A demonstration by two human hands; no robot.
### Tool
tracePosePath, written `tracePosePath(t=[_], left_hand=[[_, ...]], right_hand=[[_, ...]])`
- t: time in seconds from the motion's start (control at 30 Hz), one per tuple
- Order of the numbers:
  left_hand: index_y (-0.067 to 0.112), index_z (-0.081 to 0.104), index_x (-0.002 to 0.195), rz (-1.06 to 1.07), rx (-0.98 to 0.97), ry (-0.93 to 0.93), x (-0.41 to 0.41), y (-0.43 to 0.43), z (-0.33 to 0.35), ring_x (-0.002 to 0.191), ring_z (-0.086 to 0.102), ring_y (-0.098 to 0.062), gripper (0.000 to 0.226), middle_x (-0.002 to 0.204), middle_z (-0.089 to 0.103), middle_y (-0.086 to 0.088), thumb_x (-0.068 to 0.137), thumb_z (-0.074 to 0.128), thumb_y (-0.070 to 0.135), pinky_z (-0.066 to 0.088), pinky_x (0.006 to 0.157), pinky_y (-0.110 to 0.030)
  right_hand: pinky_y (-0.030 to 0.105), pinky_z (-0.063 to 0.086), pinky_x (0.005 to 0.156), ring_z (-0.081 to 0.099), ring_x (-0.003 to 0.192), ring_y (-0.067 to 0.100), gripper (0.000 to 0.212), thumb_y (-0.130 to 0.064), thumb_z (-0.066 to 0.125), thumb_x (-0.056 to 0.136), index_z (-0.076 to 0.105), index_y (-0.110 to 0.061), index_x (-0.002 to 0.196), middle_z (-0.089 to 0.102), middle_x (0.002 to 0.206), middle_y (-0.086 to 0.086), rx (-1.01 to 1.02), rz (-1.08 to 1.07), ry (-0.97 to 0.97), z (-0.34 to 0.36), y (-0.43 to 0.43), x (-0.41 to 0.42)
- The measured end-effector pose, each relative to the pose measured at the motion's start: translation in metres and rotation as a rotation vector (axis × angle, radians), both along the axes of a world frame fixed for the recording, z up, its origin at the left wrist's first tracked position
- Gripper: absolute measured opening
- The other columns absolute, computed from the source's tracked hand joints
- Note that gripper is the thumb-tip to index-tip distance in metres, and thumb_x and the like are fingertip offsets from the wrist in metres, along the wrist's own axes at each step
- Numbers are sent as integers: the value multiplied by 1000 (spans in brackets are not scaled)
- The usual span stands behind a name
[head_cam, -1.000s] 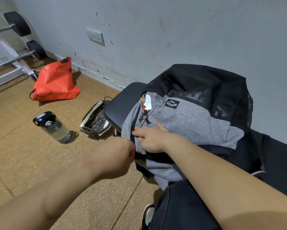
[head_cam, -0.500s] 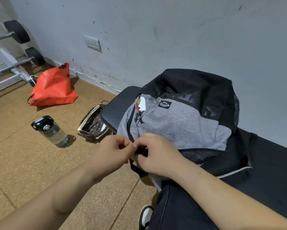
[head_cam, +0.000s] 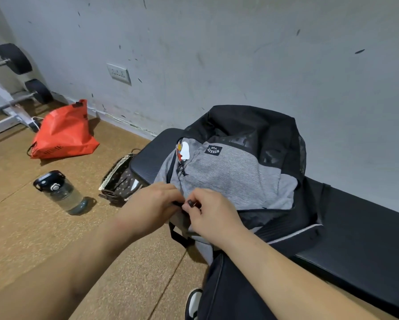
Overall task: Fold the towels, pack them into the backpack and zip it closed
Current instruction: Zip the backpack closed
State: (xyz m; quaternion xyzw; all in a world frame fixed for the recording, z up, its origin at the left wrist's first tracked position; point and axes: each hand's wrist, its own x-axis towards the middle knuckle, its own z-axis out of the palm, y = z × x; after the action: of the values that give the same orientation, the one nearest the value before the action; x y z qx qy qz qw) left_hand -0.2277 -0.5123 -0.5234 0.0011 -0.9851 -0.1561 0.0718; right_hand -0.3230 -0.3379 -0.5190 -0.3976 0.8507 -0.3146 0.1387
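**Inspector A:** Where do we find the backpack?

**Inspector B:** We note the backpack (head_cam: 228, 179) lying at the left end of the bench (head_cam: 360, 229). Its grey front faces up and its black mesh side is toward the wall. Its lower part hangs over the bench's near edge.

**Inspector A:** And the hands?

**Inspector B:** We record both at that near edge, just beside each other. The left hand (head_cam: 152, 204) has its fingers curled, pinching the backpack's fabric. The right hand (head_cam: 213, 217) pinches a small dark pull (head_cam: 190, 202) between thumb and forefinger.

**Inspector A:** Is the zip closed?

**Inspector B:** We cannot tell, because the hands cover that stretch.

**Inspector A:** What do we log on the floor?

**Inspector B:** A bottle (head_cam: 61, 192) left of the bench, a red bag (head_cam: 63, 132) near the wall, and a spotted pouch (head_cam: 118, 181) against the bench's left end.
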Motion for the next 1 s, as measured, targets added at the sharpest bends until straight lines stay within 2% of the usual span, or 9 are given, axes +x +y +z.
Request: tracePosePath(t=[0.17, 0.37, 0.47, 0.53, 0.63, 0.7, 0.77, 0.87, 1.0], left_hand=[[23, 64, 96, -74, -64, 9, -1, -10, 2, 86, 59, -16, 8, 93, 59, 10, 94, 64, 15, 51, 69, -34], [30, 73, 92, 263, -4, -24, 8, -33, 4, 84, 56, -11, 17, 83, 55, 22, 87, 73, 13, 53, 72, -37], [28, 74, 86, 318, -117, -69, 5, -24, 11, 84, 56, -19, 17, 80, 60, 18, 80, 73, 12, 53, 68, -39], [28, 74, 88, 261, -227, -17, -2, -2, 19, 87, 58, -23, 23, 86, 68, 12, 73, 71, 11, 55, 71, -41], [24, 73, 109, 20, -98, 24, -14, 45, 28, 102, 61, -16, 29, 105, 70, 10, 80, 68, 22, 54, 86, -36], [23, 72, 107, -88, -57, -37, -20, 71, 27, 97, 65, -18, 23, 98, 69, 6, 87, 61, 28, 54, 76, -38], [23, 72, 107, -91, -33, -63, -26, 77, 24, 93, 66, -20, 29, 95, 67, 4, 91, 52, 36, 55, 72, -43], [21, 73, 108, -101, -42, -38, -28, 71, 29, 90, 66, -18, 40, 95, 67, 4, 96, 43, 45, 54, 74, -39], [19, 71, 100, -77, -16, -18, -29, 65, 43, 89, 62, -14, 29, 95, 65, 6, 97, 50, 38, 51, 76, -34]], right_hand=[[35, 41, 76, 57, 92, 15, 15, -29, 58, 99, 50, -27, 86, 57, 88, -12, -17, 6, 56, 3, 11, 2], [36, 46, 88, 59, 91, 17, 6, -25, 65, 94, 67, -20, 92, 69, 92, -8, -130, -176, 52, 6, 43, -13], [39, 48, 86, 60, 88, 16, 7, -30, 65, 94, 65, -24, 89, 69, 89, -9, -115, -223, 42, 5, 60, -18], [42, 52, 79, 61, 81, 14, 9, -31, 64, 94, 62, -24, 88, 67, 83, -9, -98, -179, 3, 4, 66, -17], [44, 52, 78, 61, 79, 13, 10, -31, 67, 93, 64, -24, 88, 66, 79, -8, -132, -113, -54, 3, 72, -16], [44, 52, 79, 60, 82, 14, 10, -33, 66, 93, 64, -23, 89, 65, 80, -7, -132, -96, -50, 2, 75, -15], [42, 51, 82, 59, 87, 15, 9, -33, 63, 94, 63, -25, 91, 65, 85, -8, -111, -122, -15, 3, 76, -15], [40, 51, 87, 63, 93, 17, 8, -35, 60, 96, 63, -27, 95, 69, 96, -11, -95, -250, -29, 5, 80, -21], [40, 47, 98, 61, 105, 20, 7, -30, 62, 96, 66, -25, 93, 72, 104, -10, -162, -398, -6, 6, 85, -27]])
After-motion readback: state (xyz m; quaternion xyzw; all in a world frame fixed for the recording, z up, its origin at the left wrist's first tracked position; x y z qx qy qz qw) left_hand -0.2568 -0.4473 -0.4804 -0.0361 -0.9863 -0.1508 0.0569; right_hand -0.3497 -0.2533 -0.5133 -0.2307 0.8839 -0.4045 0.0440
